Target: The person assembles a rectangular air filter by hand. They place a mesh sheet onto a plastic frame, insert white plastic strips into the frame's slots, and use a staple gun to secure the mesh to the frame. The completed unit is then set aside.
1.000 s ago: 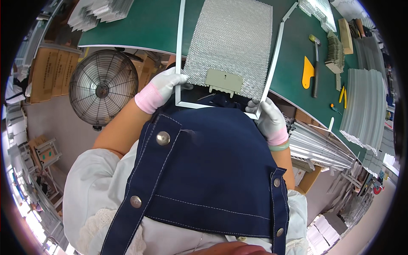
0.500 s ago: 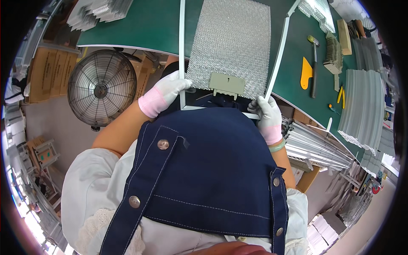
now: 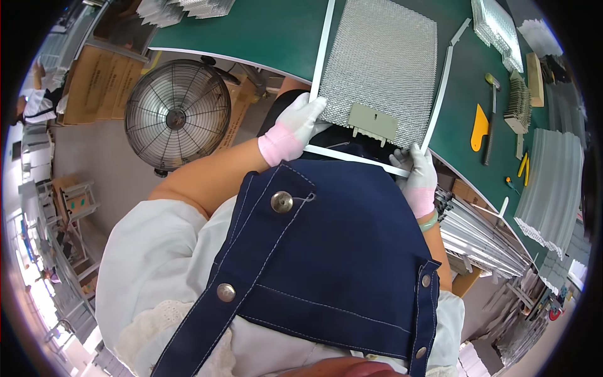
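A silver expanded-metal mesh sheet (image 3: 383, 60) lies inside a thin white metal frame (image 3: 438, 103), its near end reaching past the table edge toward my apron. My gloved left hand (image 3: 294, 127) is closed round the frame's left rail near the near corner, with its fingertips by the mesh edge. At the opposite near corner, my gloved right hand (image 3: 417, 173) pinches the right rail where it meets the near rail. On the mesh's near edge rests a grey-beige plastic piece (image 3: 373, 123) with short teeth; neither hand touches it. The frame's far right corner is bent outward.
On the green table (image 3: 264, 38) to the right lie a yellow scraper (image 3: 480, 127), a hammer (image 3: 490, 122), yellow-handled pliers (image 3: 524, 164) and a stack of pleated mesh sheets (image 3: 551, 185). A floor fan (image 3: 177, 118) stands at left. Metal strips (image 3: 480, 232) sit below the table's right edge.
The whole view has shifted and turned, so everything appears farther right and slightly tilted. Both hands keep their hold on the frame.
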Demonstrator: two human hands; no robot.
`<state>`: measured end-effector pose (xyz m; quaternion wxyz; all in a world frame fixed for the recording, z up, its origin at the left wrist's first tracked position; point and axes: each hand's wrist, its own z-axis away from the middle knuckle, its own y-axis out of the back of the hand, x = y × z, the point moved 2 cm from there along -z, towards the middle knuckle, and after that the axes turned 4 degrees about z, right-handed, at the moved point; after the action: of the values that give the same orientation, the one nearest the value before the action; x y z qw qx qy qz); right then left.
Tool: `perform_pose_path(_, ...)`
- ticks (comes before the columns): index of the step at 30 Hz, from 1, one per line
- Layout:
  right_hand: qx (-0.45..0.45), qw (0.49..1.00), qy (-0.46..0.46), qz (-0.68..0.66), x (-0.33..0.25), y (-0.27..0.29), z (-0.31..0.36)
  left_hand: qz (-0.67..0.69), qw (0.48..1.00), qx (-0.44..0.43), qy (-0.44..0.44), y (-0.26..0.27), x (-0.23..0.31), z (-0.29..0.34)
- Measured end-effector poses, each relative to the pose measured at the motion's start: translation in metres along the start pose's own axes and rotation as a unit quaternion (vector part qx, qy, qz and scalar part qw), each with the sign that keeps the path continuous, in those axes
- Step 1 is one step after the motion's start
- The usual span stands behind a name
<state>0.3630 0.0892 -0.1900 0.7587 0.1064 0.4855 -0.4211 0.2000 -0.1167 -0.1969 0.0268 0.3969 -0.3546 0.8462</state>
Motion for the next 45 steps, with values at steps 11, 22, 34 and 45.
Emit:
perform_pose_path(11,0.011,0.999,-0.004,-0.047,0.0,0.0,0.006,-0.282,0.955,-0.052,0.07,0.008,0.034,0.01)
perform_pose_path(22,-0.052,0.997,-0.013,-0.057,0.0,0.002,0.008,-0.16,0.98,-0.082,0.085,0.014,0.022,0.006)
perform_pose_path(34,-0.012,0.997,-0.026,-0.07,0.002,0.001,0.003,-0.045,0.996,0.055,0.058,0.001,0.006,-0.002)
perform_pose_path(45,-0.007,0.998,-0.035,-0.06,0.019,0.016,-0.013,-0.095,0.994,0.008,0.051,0.007,0.003,-0.017)
